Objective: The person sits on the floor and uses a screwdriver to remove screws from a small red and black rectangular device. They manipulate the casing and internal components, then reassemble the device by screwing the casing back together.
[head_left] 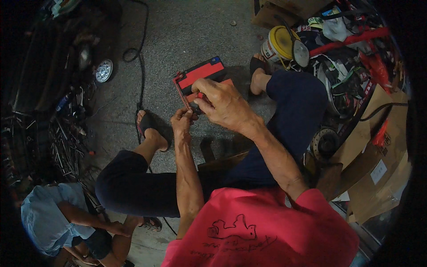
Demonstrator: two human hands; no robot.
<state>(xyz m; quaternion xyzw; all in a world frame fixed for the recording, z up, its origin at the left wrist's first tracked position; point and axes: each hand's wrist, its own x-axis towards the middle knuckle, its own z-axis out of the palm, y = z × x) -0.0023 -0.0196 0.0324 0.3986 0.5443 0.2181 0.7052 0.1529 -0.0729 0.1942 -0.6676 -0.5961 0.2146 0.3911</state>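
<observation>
Pinkish-red shirt cloth (275,227), with a dark line drawing on the chest, filled the foreground nearest the camera, at six o'clock. Beyond it, both forearms reached up towards a red-and-black battery (202,76) on the grey floor (187,31), a little above the middle of the view.

With the battery taken as the dial's centre, the right hand (227,104) lay between four and five o'clock, bent over its near side, thumb and forefinger closed on a small red piece (200,95), mostly hidden. The left hand (182,119) was at about seven o'clock, its fingertips pinched together at the lower end of a narrow reddish strip (183,96); I could not tell whether that was a lead or something stiffer. The strip slanted from eleven towards five, its upper end beside the battery's left end.

The battery's long axis ran from two o'clock to eight, with a blue-marked corner pointing to two and a red fitting at the eight o'clock end. A black band followed its upper-left edge.

Farther out, a bare foot in a dark sandal (258,64) stood at three o'clock, a yellow-lidded bucket (283,42) at two, a black cable (142,58) and a round lamp (104,71) around nine, and scattered metal tools (64,149) at eight. Cardboard (376,173) leaned at four; another person (58,213) sat between seven and eight.
</observation>
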